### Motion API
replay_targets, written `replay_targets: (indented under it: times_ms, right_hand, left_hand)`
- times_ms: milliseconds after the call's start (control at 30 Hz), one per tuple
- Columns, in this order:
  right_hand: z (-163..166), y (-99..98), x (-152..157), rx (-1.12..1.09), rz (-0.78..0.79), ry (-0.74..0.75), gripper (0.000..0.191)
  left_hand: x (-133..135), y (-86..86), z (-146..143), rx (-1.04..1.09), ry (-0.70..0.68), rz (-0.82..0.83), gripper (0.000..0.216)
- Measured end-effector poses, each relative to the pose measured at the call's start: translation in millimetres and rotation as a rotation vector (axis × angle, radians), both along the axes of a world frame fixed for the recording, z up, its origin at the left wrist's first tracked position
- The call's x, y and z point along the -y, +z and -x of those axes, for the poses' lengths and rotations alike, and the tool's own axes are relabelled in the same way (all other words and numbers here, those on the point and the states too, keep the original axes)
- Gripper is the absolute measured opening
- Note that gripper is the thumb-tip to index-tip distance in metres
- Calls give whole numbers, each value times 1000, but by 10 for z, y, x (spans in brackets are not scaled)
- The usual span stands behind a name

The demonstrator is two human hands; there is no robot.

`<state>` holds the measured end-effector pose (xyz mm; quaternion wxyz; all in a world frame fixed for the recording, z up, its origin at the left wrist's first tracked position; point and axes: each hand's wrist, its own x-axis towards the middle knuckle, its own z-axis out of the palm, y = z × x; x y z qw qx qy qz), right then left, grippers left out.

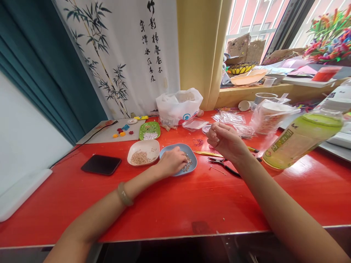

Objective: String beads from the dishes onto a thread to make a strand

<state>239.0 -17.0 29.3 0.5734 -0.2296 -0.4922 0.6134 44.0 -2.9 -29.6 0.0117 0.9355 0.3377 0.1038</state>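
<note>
On the red table [148,208], the blue plate [193,157] holds the small beads [187,166] in its right half. The left hand [172,160], over the plate's left, is nearer, fingertips immediately left of the beads, their grip not determinable; the right hand [226,140] is raised right of the plate, thumb and fingertips pressed together, any pinched item too small to confirm. The beads show no discernible long axis.

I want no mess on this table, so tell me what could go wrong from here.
Spill: the left hand is over the shallow blue plate, and a bump on its rim might scatter the small beads.

Mix-up: the pale bowl of gold beads sits right beside that plate, so strays could land in it.

Knock: the drink bottle is near the right forearm; an outward swing might catch it.
</note>
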Motion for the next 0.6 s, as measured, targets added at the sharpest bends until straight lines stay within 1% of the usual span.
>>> replay_targets:
  times_ms: [167,267,367,433,467,533,600]
  right_hand:
    - [71,-45,-6,-39,55,48,15]
    - [137,-66,5,-26,86,68,16]
    - [175,-78,17,-23,86,82,16]
    - [184,-85,21,-35,90,98,15]
    - [188,-89,22,-42,93,107,15]
    - [203,-96,27,-33,99,106,14]
    - [237,-103,40,31,97,71,15]
  left_hand:
    - [16,18,-12,-20,10,-1,22]
    - [33,20,-23,-24,27,2,22]
    - [32,34,-28,36,41,67,19]
    - [13,64,-24,155,59,183,17]
    - [-1,87,-19,247,77,282,16]
    - [-35,144,-6,472,108,552,17]
    - [-66,205,11,706,118,814,20]
